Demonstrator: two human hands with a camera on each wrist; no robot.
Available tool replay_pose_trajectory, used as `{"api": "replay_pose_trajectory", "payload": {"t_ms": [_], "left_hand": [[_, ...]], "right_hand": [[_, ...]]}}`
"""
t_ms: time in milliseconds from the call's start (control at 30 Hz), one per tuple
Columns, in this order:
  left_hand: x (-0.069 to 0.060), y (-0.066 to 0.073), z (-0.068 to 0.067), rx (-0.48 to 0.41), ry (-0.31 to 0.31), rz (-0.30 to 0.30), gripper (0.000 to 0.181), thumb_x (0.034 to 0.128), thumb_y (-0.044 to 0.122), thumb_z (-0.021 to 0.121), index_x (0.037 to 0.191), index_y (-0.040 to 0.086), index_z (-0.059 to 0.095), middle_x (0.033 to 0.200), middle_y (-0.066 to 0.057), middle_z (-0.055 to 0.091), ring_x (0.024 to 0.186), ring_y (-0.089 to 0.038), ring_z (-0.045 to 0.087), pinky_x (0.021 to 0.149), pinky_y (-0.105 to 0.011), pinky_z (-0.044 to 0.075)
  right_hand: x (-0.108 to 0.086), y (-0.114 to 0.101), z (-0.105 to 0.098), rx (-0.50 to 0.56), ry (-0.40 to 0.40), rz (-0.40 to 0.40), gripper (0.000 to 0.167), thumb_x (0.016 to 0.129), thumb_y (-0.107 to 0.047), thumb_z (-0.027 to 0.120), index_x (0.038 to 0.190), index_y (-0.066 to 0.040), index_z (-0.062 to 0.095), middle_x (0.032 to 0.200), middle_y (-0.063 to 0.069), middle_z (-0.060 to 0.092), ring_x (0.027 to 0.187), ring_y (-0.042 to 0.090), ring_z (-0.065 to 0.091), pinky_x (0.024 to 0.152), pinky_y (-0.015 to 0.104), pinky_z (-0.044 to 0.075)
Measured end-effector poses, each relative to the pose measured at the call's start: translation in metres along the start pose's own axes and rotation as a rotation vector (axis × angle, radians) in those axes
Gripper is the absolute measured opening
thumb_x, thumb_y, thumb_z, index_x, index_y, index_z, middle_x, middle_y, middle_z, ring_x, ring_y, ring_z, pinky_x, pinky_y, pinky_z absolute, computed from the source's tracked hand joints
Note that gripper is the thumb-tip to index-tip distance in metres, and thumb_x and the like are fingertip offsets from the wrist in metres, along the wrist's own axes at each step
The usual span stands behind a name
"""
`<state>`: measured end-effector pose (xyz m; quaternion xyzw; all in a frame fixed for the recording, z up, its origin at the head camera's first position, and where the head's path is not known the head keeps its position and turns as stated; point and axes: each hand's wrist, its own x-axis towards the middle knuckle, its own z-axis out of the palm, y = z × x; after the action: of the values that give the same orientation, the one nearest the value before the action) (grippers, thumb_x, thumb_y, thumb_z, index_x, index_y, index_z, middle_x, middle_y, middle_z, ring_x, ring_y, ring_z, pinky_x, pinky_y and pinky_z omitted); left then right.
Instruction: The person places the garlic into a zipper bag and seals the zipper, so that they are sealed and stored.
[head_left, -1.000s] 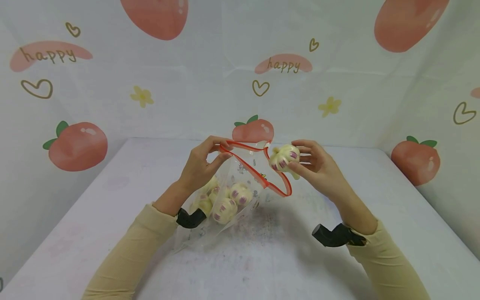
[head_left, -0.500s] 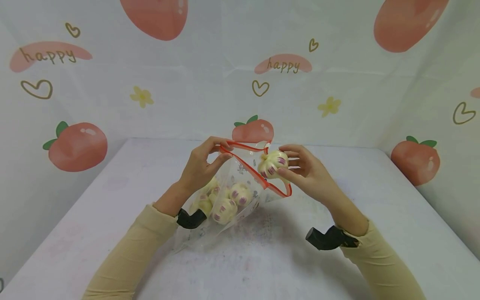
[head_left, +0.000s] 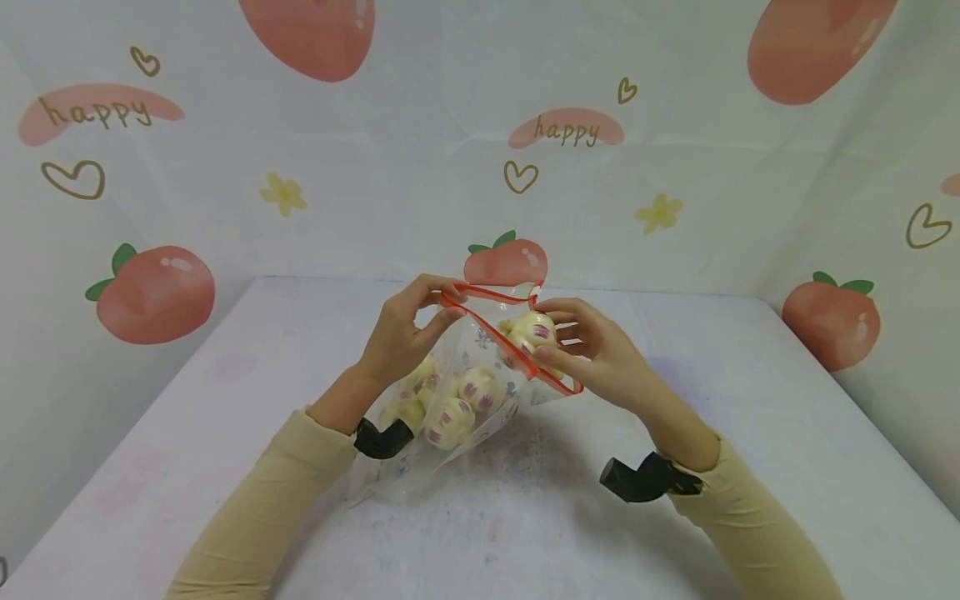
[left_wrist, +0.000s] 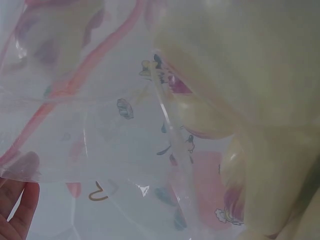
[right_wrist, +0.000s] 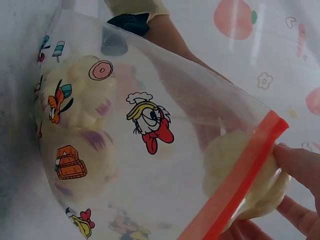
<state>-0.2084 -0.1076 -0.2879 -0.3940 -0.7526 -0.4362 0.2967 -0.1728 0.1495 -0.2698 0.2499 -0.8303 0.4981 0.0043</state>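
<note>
A clear zip bag [head_left: 491, 337] with a red zip edge and cartoon prints leans over the table, its mouth facing right. Several garlic bulbs [head_left: 451, 421], whitish with purple patches, lie in its lower part. My left hand [head_left: 405, 329] pinches the upper left of the red rim between thumb and fingers. At the mouth my right hand [head_left: 600, 350] holds another garlic bulb [right_wrist: 265, 185] by fingers and thumb; in the right wrist view part of this bulb is behind the red zip strip, inside the bag. The left wrist view looks through the plastic at blurred bulbs [left_wrist: 205, 115].
The white table [head_left: 510, 533] spreads around the bag. A white cloth backdrop [head_left: 405, 167] with printed fruit, hearts and flowers stands behind it. Black wrist mounts [head_left: 648, 479] stick out from both sleeves.
My right hand has moved left and slightly down, bringing its garlic bulb from outside the rim into the bag's mouth. The left hand and bag have stayed nearly still.
</note>
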Motion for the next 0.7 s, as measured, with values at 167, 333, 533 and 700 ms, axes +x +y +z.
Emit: {"api": "replay_pose_trajectory", "payload": {"t_ms": [167, 333, 533, 700], "left_hand": [[0.0, -0.0005, -0.0001, -0.004, -0.001, 0.004, 0.025, 0.0848, 0.006, 0.065, 0.105, -0.005, 0.054, 0.1, -0.016, 0.062, 0.094, -0.025, 0.064, 0.088, -0.038, 0.053], [-0.0005, -0.0003, -0.0008, -0.011, -0.003, 0.002, 0.043, 0.0885, 0.035, 0.054, 0.106, -0.004, 0.054, 0.101, -0.016, 0.062, 0.095, -0.025, 0.064, 0.088, -0.038, 0.053], [-0.0008, -0.0003, -0.0008, -0.008, -0.003, 0.0, 0.041, 0.0883, 0.033, 0.054, 0.105, -0.004, 0.054, 0.101, -0.016, 0.062, 0.095, -0.026, 0.064, 0.088, -0.038, 0.053], [-0.0008, -0.0008, -0.0003, -0.008, -0.004, 0.002, 0.041, 0.0884, 0.033, 0.055, 0.106, -0.004, 0.054, 0.1, -0.016, 0.062, 0.095, -0.026, 0.064, 0.088, -0.038, 0.053]], "right_hand": [[0.0013, -0.0022, 0.0027, -0.019, -0.006, -0.008, 0.05, 0.085, -0.014, 0.069, 0.13, -0.014, 0.048, 0.122, 0.013, 0.056, 0.106, 0.025, 0.06, 0.085, 0.023, 0.052], [0.0027, -0.0019, 0.0052, -0.015, -0.01, -0.028, 0.048, 0.085, -0.012, 0.068, 0.129, -0.014, 0.048, 0.12, 0.013, 0.057, 0.104, 0.025, 0.061, 0.084, 0.022, 0.052], [0.005, 0.0004, 0.0078, -0.028, -0.011, -0.042, 0.048, 0.086, -0.011, 0.067, 0.129, -0.013, 0.049, 0.118, 0.014, 0.058, 0.102, 0.024, 0.061, 0.083, 0.023, 0.053], [0.007, 0.0025, 0.0094, -0.052, -0.003, -0.055, 0.048, 0.086, -0.011, 0.067, 0.129, -0.012, 0.049, 0.116, 0.014, 0.059, 0.1, 0.024, 0.062, 0.084, 0.025, 0.053]]}}
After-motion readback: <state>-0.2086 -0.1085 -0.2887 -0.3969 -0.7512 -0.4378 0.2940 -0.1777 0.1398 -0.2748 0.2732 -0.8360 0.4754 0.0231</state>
